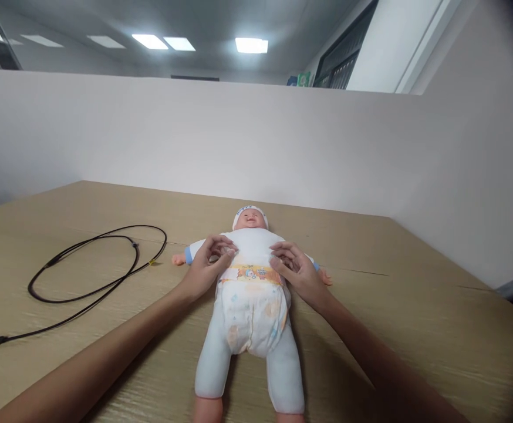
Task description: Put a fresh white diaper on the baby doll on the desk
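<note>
Over the left side of a white-clad doll [255, 242], the left hand [215, 264] curls, thumb tip close to its fingertips; whether they meet cannot be told. The right hand [296, 269], over the other side, has thumb and fingers apart. Between them sits the orange-banded waist of a diaper [253, 311], fastened around the doll, which lies face up, head far, legs near. Farther left, a looped black cable [137, 254] rests on the wooden table [371, 329]; a pale wall [239, 141] stands beyond.

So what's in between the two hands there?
In the head view, the white top and, nearer the legs, the orange diaper waistband lie between the left hand and right hand.
</note>
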A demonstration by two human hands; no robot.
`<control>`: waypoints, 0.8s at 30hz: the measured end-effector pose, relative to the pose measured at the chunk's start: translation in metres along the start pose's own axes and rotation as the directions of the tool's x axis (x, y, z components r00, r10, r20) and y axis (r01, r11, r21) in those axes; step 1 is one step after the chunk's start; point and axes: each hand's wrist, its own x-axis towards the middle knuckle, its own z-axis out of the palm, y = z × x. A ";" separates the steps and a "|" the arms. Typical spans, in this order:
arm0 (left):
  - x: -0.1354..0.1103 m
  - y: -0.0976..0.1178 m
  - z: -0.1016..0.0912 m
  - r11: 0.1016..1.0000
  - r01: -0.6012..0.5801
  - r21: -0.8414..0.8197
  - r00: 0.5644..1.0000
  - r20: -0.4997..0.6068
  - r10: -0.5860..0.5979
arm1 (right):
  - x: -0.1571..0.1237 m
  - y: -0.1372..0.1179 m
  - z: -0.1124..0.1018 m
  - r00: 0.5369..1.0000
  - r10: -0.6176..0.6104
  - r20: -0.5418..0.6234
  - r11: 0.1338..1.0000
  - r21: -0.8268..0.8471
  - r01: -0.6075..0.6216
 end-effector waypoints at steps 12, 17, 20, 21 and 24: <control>0.004 -0.002 -0.009 0.986 0.122 -0.110 0.979 0.178 -0.102 | 0.003 -0.019 -0.006 0.994 0.038 0.098 0.996 -0.081 -0.030; 0.002 0.003 -0.001 0.969 0.144 -0.201 0.980 0.162 -0.112 | 0.003 -0.028 -0.002 0.996 0.034 0.083 0.997 -0.073 -0.028; 0.001 0.005 0.001 0.979 0.106 -0.175 0.990 0.113 -0.087 | 0.005 -0.018 0.000 0.998 0.016 0.056 0.999 -0.050 -0.013; 0.001 0.005 0.001 0.983 0.092 -0.160 0.992 0.098 -0.077 | 0.005 -0.014 0.000 0.999 0.015 0.044 0.999 -0.050 -0.013; 0.003 0.002 -0.001 0.994 0.076 -0.083 0.996 0.051 -0.072 | 0.006 -0.004 -0.001 0.999 0.033 -0.008 0.995 -0.093 -0.034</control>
